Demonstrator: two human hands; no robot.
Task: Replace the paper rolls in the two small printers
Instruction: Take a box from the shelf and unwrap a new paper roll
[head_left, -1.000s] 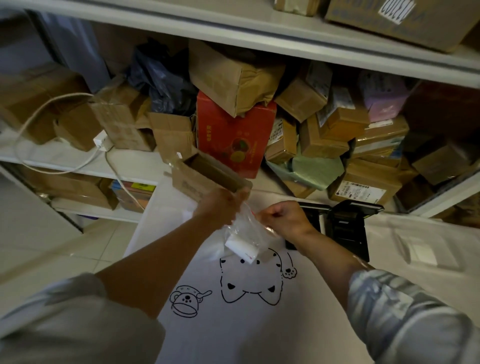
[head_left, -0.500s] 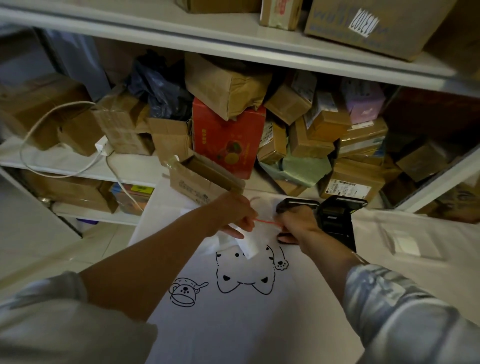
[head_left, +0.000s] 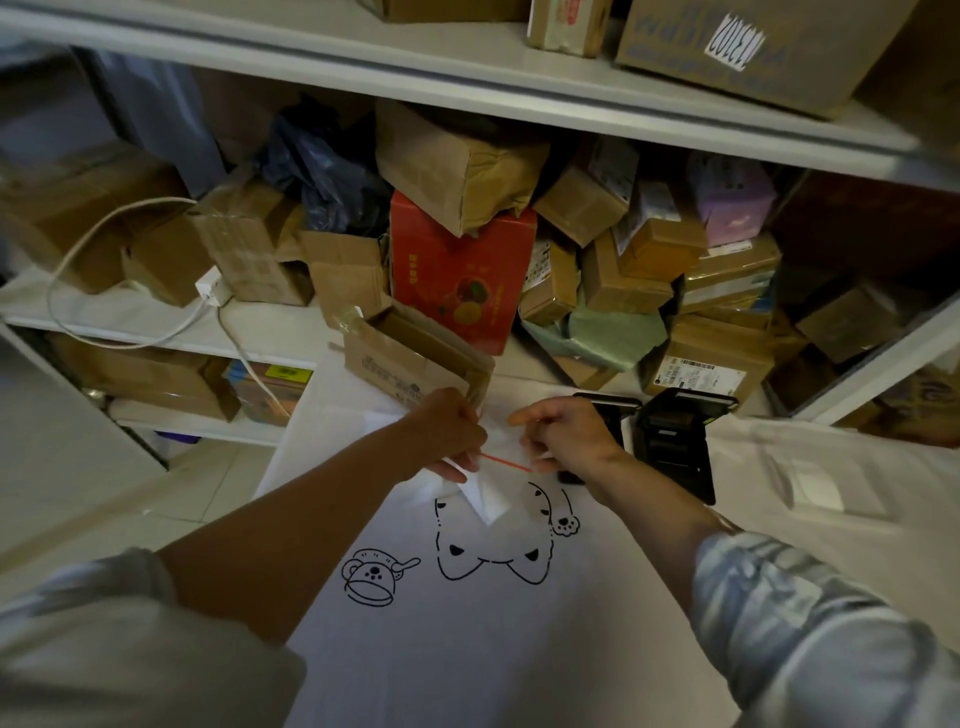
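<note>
Plastic, clear and thin, is what both my hands are pinching: the left hand (head_left: 448, 434) and right hand (head_left: 563, 435) each grip one side of the bag (head_left: 488, 491) mouth, with its red strip (head_left: 506, 462) stretched between them. I judge the step is opening the bag to get at the roll (head_left: 485, 501), the white shape hanging in it just below my fingers, over the cat drawing on the cloth (head_left: 467, 649). To do it well I would pull the two sides apart evenly and keep the bag low over the cloth, so the roll cannot drop far or unwind. One printer (head_left: 675, 441) stands lid up just right of my right hand; the second printer (head_left: 605, 402) is mostly hidden behind that hand.
</note>
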